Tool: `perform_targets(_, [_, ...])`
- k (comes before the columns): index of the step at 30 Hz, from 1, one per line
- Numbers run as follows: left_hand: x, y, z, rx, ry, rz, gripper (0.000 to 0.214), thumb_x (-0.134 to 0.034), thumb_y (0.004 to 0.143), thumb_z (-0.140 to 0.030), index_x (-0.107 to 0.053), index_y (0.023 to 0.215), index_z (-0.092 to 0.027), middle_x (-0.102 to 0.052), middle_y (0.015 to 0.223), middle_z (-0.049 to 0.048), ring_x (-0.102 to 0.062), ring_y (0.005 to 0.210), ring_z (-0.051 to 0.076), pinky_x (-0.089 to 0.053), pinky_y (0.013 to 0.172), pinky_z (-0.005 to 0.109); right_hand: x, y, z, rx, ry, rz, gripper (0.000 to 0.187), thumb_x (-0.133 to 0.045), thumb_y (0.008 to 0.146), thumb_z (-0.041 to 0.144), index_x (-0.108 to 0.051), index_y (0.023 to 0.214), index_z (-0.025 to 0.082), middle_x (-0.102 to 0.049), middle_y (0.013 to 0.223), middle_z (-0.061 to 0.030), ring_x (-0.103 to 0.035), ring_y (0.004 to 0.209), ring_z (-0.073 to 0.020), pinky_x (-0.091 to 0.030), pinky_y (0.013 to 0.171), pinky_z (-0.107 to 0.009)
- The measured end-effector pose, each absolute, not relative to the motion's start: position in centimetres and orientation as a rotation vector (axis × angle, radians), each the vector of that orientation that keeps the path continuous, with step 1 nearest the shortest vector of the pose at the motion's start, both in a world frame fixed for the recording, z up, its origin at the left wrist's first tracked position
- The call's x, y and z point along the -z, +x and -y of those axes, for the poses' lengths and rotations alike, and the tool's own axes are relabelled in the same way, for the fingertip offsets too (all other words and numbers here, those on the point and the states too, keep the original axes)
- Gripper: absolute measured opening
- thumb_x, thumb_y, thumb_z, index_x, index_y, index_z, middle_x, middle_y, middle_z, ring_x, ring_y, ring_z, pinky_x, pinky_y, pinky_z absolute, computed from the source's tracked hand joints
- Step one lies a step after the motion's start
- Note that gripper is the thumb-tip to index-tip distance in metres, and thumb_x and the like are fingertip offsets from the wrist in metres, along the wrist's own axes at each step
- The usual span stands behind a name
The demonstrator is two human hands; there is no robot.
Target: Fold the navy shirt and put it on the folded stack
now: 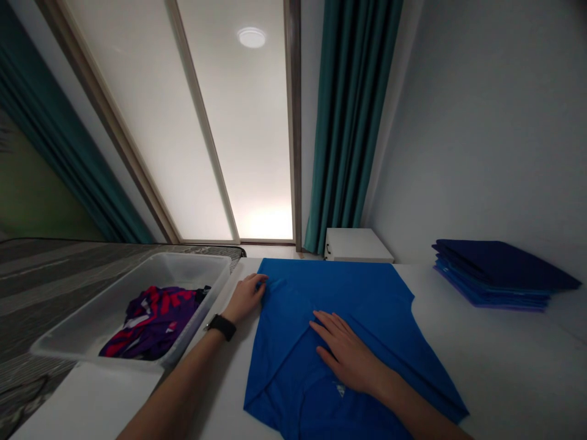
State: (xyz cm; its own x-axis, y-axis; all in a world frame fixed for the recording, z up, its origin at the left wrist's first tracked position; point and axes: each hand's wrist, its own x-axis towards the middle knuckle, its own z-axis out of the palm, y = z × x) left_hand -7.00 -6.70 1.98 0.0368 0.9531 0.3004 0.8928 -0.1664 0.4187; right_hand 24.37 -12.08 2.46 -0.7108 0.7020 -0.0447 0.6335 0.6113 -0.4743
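A blue T-shirt (362, 284) lies spread on the white table, its hem toward the far edge and a small pale logo near the collar. My left hand (247, 296), with a dark watch (222, 327) on the wrist, touches the shirt's left edge near the far corner; its fingers are bent at the cloth, and whether they pinch it I cannot make out. Flat on the middle of the shirt rests my right hand (351, 354), fingers stretched out. Creases run diagonally across the cloth near it. The shirt's near end runs out of view.
Left of the table, a translucent plastic bin (183, 260) holds crumpled purple and red clothing (160, 321). A stack of folded dark-blue and blue items (499, 269) sits at the right by the wall. Beyond the table stand a white cabinet (355, 243) and a teal curtain (353, 122).
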Motion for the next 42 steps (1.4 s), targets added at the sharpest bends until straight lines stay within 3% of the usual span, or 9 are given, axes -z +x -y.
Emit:
perform_targets(8, [-2.1,-7.0,6.8,-0.806,1.947,-1.925,0.037,-0.049,0.086,-0.041,-0.068,0.107,-0.018,-0.069,0.098,0.0076,-0.065,0.087,0.022,-0.05,0.076,0.032,-2.6,24.4,12.1,-0.718,-1.126,2.681,0.053,-0.031,0.099,0.046,-0.034,0.149,0.025,-0.023,0.158,-0.0025,-0.016,0.146,-0.0222,-0.012,0.12,-0.046])
perform_targets(20, [-0.9,-8.3,7.2,-0.855,2.033,-1.968,0.033,-0.043,0.089,-0.035,-0.07,0.092,-0.017,-0.066,0.09,0.0075,-0.064,0.08,0.02,-0.047,0.076,0.03,-1.3,24.7,11.9,-0.706,-1.138,2.665,0.054,-0.03,0.1,0.049,-0.027,0.151,0.031,-0.014,0.161,-0.0011,-0.013,0.146,-0.0242,-0.014,0.119,-0.049])
perform_targets(29, [-0.7,-9.4,7.3,-0.799,2.01,-2.142,0.023,-0.045,0.086,-0.024,-0.066,0.092,-0.02,-0.063,0.086,0.0033,-0.06,0.069,0.016,-0.044,0.07,0.028,-1.4,24.7,12.0,-0.702,-1.127,2.669,0.053,-0.03,0.1,0.049,-0.033,0.149,0.029,-0.02,0.16,-0.0024,-0.014,0.146,-0.0247,-0.014,0.119,-0.049])
perform_targets(37, [-2.0,-7.7,8.7,-0.853,2.147,-2.102,0.015,-0.045,0.085,-0.025,-0.057,0.09,-0.019,-0.06,0.082,0.0036,-0.059,0.075,0.02,-0.043,0.071,0.03,-1.3,24.7,12.0,-0.681,-1.12,2.67,0.053,-0.029,0.1,0.049,-0.034,0.148,0.028,-0.021,0.159,-0.0028,-0.015,0.146,-0.0242,-0.014,0.119,-0.049])
perform_targets(42, [-3.8,-5.7,11.2,-0.644,2.146,-2.024,0.016,-0.042,0.088,-0.027,-0.057,0.089,-0.021,-0.062,0.075,0.0028,-0.06,0.069,0.02,-0.041,0.064,0.029,-1.5,24.6,12.0,-0.635,-1.117,2.705,0.053,-0.03,0.1,0.047,-0.035,0.148,0.026,-0.022,0.159,-0.0051,-0.016,0.146,-0.0233,-0.014,0.12,-0.048])
